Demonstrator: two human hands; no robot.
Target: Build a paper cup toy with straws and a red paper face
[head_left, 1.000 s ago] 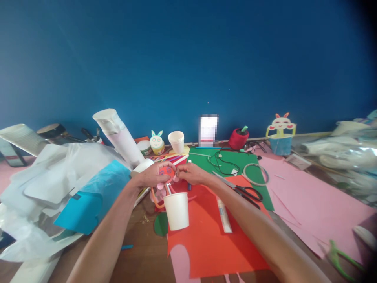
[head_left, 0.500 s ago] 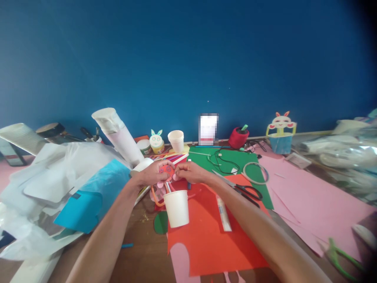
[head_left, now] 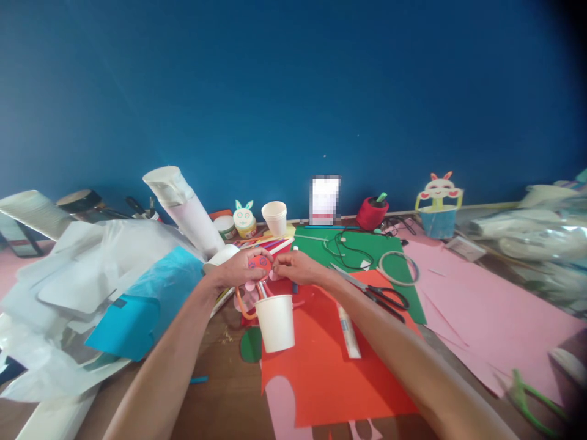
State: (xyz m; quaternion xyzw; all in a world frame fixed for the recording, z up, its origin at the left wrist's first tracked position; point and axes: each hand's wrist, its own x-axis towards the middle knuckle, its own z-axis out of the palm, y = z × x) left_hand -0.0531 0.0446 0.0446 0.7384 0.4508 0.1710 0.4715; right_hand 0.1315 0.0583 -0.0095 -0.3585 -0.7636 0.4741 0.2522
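Note:
My left hand (head_left: 237, 269) is closed on the rim of an orange paper face (head_left: 260, 264) with drawn purple marks. Pale pink paper bits (head_left: 250, 285) show at its lower edge. Below the face a straw (head_left: 262, 289) goes down into a white paper cup (head_left: 275, 324), and an orange curved strip (head_left: 243, 305) loops at the cup's left side. At the face's right edge, my right hand (head_left: 288, 267) pinches with bent fingers; what lies between its fingertips is too small to make out. Red-orange paper (head_left: 343, 391) lies beneath the cup, with a glue tube (head_left: 349, 333) on it.
Black-handled scissors (head_left: 380, 293) and a pale ring (head_left: 398, 269) lie to the right near green paper (head_left: 316, 239). Plastic bags and blue sheets (head_left: 123, 327) crowd the left. A finished-looking rabbit cup (head_left: 438, 220) stands at the back right; green scissors (head_left: 527, 397) lie near the front right.
The orange face has tipped slightly, so its purple marks show more clearly. Both hands keep nearly the same place and grip.

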